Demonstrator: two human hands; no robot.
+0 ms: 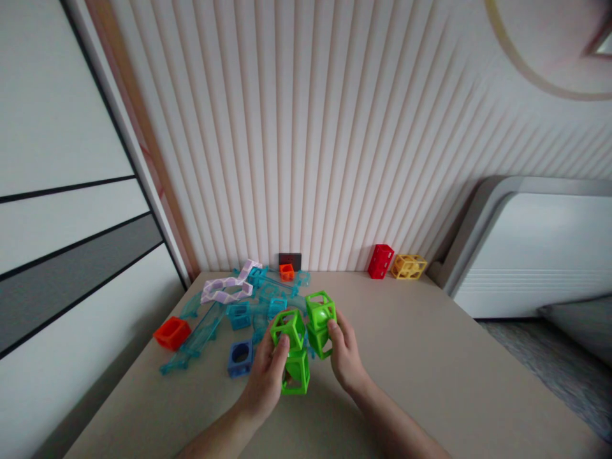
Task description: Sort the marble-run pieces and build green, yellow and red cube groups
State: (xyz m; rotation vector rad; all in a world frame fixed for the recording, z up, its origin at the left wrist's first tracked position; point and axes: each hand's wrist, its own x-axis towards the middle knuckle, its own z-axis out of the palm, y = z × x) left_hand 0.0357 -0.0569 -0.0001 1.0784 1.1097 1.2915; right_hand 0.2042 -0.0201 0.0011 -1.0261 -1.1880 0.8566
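Both hands hold green open-frame cube blocks over the beige table [421,357]. My left hand [266,377] is closed round one green stack, an upper cube [287,327] and a lower cube [297,376]. My right hand [345,357] grips a second green stack [319,313] of two cubes. The two stacks are side by side and nearly touching.
A heap of clear teal track pieces [239,306] with a lilac wavy track [224,290] lies behind the hands. A blue block [240,358] and an orange block [172,333] sit left. Red [380,261] and yellow [408,266] cubes stand by the wall. A bed headboard [526,248] is at right.
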